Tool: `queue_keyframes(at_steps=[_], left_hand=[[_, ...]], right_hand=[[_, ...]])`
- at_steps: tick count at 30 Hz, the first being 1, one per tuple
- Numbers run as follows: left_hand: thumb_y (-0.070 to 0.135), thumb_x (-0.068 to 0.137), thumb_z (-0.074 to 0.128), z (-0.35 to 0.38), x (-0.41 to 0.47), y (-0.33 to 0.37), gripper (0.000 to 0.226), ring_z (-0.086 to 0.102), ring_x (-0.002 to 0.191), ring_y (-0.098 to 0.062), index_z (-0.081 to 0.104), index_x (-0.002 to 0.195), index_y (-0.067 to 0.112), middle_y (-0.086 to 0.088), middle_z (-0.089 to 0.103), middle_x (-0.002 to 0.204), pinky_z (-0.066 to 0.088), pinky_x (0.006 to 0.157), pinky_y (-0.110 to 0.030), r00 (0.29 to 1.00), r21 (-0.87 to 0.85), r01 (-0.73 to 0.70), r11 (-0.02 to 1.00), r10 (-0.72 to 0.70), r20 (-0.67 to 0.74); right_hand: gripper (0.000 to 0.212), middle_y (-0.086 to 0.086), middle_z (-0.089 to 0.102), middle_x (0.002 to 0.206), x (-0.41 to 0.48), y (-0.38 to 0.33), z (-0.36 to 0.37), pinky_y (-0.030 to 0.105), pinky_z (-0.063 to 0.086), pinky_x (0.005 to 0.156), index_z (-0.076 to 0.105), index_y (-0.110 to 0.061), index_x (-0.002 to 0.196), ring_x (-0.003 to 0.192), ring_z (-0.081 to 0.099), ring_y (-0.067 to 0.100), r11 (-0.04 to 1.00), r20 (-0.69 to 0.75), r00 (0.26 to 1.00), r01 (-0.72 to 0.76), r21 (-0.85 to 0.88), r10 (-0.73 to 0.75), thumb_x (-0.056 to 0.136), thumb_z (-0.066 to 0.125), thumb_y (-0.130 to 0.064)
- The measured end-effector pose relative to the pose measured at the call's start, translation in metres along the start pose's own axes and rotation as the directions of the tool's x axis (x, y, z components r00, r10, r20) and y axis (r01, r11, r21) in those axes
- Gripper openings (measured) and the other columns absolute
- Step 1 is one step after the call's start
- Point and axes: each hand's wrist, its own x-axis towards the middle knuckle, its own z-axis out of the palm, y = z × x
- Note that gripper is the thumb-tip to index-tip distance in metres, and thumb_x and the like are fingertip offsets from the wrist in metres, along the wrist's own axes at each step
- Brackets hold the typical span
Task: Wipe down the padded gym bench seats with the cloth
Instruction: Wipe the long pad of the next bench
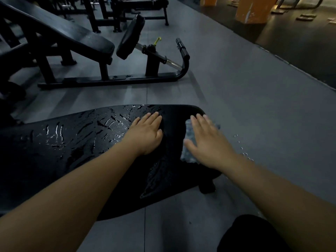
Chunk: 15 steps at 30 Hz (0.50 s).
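A black padded bench seat (76,160) lies across the lower middle of the head view, its left and middle parts covered in wet streaks. My left hand (147,133) rests flat on the pad near its right end, fingers straight. A grey-blue cloth (189,139) lies on the pad's right end. My right hand (207,140) presses flat on that cloth with fingers spread, hiding most of it.
A black incline bench (72,37) with a round leg pad (130,36) and steel frame stands beyond on the grey floor. Water drops (244,153) dot the floor right of the seat. An orange pillar (254,10) stands at the far right. My dark knee (251,235) shows at the bottom.
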Motion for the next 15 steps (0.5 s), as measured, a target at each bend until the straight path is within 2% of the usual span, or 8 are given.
queue_keyframes(at_steps=[2,5,7,8,10,12,13,15], left_hand=[[0.04,0.106,0.026,-0.004,-0.003,-0.002,0.059,0.003,0.154,-0.017,0.013,0.159,0.019,0.001,0.005,0.167,0.006,0.124,-0.042,1.0,-0.004,-0.012,1.0,0.012,0.002],[0.041,0.106,0.027,-0.005,-0.015,-0.014,0.059,0.006,0.153,-0.018,0.017,0.159,0.017,-0.001,0.009,0.167,0.009,0.124,-0.04,1.0,0.006,0.0,1.0,0.0,-0.022],[0.043,0.106,0.026,-0.004,-0.024,-0.026,0.06,0.005,0.153,-0.018,0.016,0.159,0.018,-0.001,0.009,0.167,0.007,0.125,-0.04,0.999,-0.003,0.029,1.0,-0.029,-0.037],[0.044,0.106,0.025,-0.003,-0.028,-0.029,0.06,0.004,0.153,-0.017,0.016,0.159,0.018,0.0,0.008,0.167,0.006,0.125,-0.04,0.999,-0.012,0.036,0.999,-0.036,-0.039],[0.045,0.106,0.025,-0.001,-0.031,-0.032,0.061,0.002,0.153,-0.016,0.015,0.159,0.019,0.001,0.007,0.167,0.003,0.125,-0.039,0.998,-0.03,0.038,0.999,-0.04,-0.05],[0.044,0.106,0.025,0.0,-0.031,-0.031,0.06,0.002,0.153,-0.016,0.014,0.159,0.019,0.001,0.007,0.167,0.002,0.124,-0.039,0.997,-0.041,0.037,0.998,-0.04,-0.066],[0.042,0.106,0.026,0.0,-0.03,-0.031,0.059,0.003,0.153,-0.016,0.015,0.159,0.019,0.001,0.007,0.167,0.002,0.124,-0.038,0.997,-0.048,0.036,0.998,-0.039,-0.067],[0.039,0.106,0.028,0.0,-0.031,-0.031,0.058,0.004,0.153,-0.016,0.016,0.159,0.018,0.0,0.008,0.167,0.003,0.123,-0.038,0.997,-0.061,0.035,0.998,-0.039,-0.066]], right_hand=[[0.084,0.007,0.0,0.168,0.007,-0.021,-0.002,0.044,0.006,0.125,0.004,-0.013,0.16,0.154,-0.003,0.021,0.998,0.056,0.998,-0.017,-0.059,0.02,0.098,0.021,-0.067],[0.091,0.002,-0.002,0.168,-0.037,-0.044,0.001,0.036,-0.003,0.124,0.004,-0.018,0.16,0.154,-0.005,0.015,0.966,0.084,0.963,0.258,-0.013,-0.256,0.09,0.003,-0.076],[0.099,-0.005,0.001,0.167,-0.06,-0.029,0.002,0.032,-0.004,0.123,0.007,-0.022,0.16,0.153,-0.004,0.01,0.942,0.107,0.936,0.336,0.018,-0.336,0.082,-0.013,-0.08],[0.104,-0.005,0.005,0.167,-0.056,-0.017,0.003,0.032,-0.002,0.123,0.011,-0.023,0.16,0.154,-0.001,0.011,0.946,0.088,0.942,0.325,0.006,-0.324,0.079,-0.018,-0.082],[0.102,-0.001,0.009,0.168,-0.022,-0.007,0.003,0.038,0.005,0.125,0.014,-0.021,0.16,0.154,0.005,0.016,0.979,0.042,0.979,0.202,-0.014,-0.202,0.083,-0.014,-0.081],[0.088,0.003,0.005,0.168,0.014,-0.026,0.003,0.043,0.008,0.125,0.009,-0.018,0.16,0.155,0.002,0.019,0.994,0.064,0.995,0.087,-0.067,-0.083,0.093,0.004,-0.073],[0.084,0.005,0.003,0.168,0.021,-0.042,0.006,0.044,0.007,0.125,0.007,-0.016,0.16,0.155,0.001,0.021,0.991,0.077,0.993,0.096,-0.088,-0.089,0.095,0.009,-0.07],[0.086,0.004,0.0,0.168,0.003,-0.066,0.007,0.042,0.004,0.125,0.005,-0.017,0.16,0.154,-0.002,0.02,0.969,0.109,0.967,0.237,-0.075,-0.228,0.093,0.006,-0.071]])
